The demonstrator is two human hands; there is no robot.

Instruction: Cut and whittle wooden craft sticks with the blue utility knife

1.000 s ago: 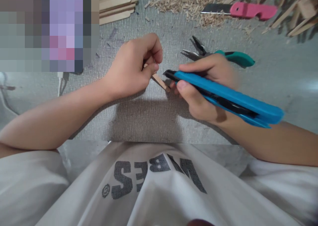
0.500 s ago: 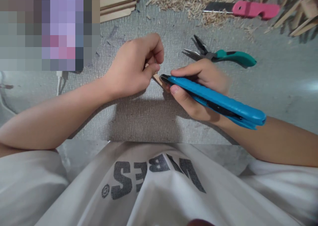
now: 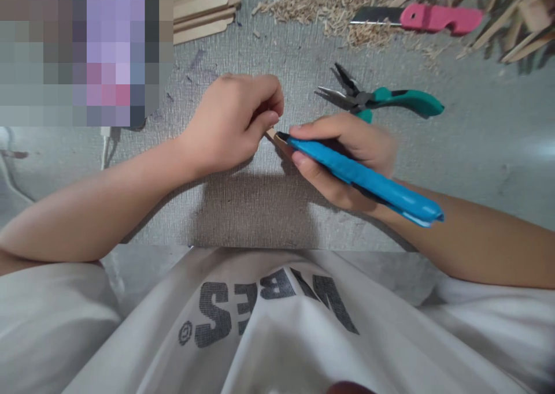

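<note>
My left hand (image 3: 232,119) is closed in a pinch on a small wooden stick (image 3: 274,136), which pokes out to the right just above the grey mat (image 3: 255,209). My right hand (image 3: 347,151) is wrapped round a blue utility knife (image 3: 364,177). The knife's dark tip rests against the stick right beside my left fingertips. Most of the stick is hidden inside my left fist.
Green-handled pliers (image 3: 381,98) lie just behind my right hand. A pink-handled knife (image 3: 427,17) sits by a heap of wood shavings (image 3: 329,4) at the back. Flat wooden sticks (image 3: 203,10) are stacked at the back left, more sticks (image 3: 515,24) at the back right.
The blue knife has slid left along the stick until its tip meets my left fingertips, and its handle has dropped lower. My left hand has shifted slightly down.
</note>
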